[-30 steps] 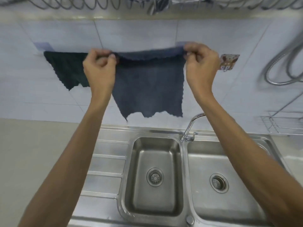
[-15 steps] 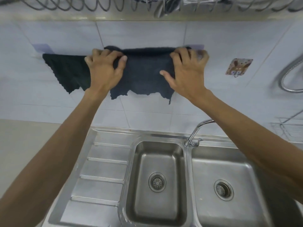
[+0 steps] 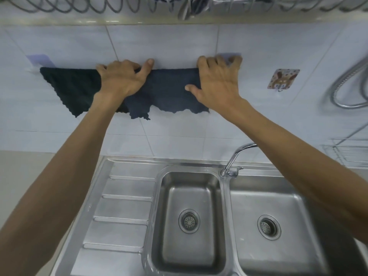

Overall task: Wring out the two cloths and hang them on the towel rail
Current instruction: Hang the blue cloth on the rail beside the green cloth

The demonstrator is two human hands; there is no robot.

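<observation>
A dark green cloth (image 3: 69, 88) hangs over the towel rail on the tiled wall, at the left. Beside it and overlapping its right edge, a grey-blue cloth (image 3: 169, 90) is draped over the same rail. The rail itself is hidden under the cloths; only its pale wall mounts (image 3: 37, 59) show at the ends. My left hand (image 3: 123, 78) lies on the grey-blue cloth's left part, fingers hooked over its top fold. My right hand (image 3: 217, 82) covers the cloth's right end the same way, thumb spread out to the left.
Below is a steel double sink (image 3: 225, 196) with a drainboard (image 3: 119, 212) at the left and a tap (image 3: 233, 162) between the bowls. A wall hook sticker (image 3: 282, 79), a shower hose (image 3: 342, 86) and a wire basket (image 3: 346, 152) are on the right. A dish rack (image 3: 179, 6) hangs overhead.
The grey-blue cloth went from being held up by its top corners to lying folded over the rail. Both hands came down on it and slid apart, spreading it to the right.
</observation>
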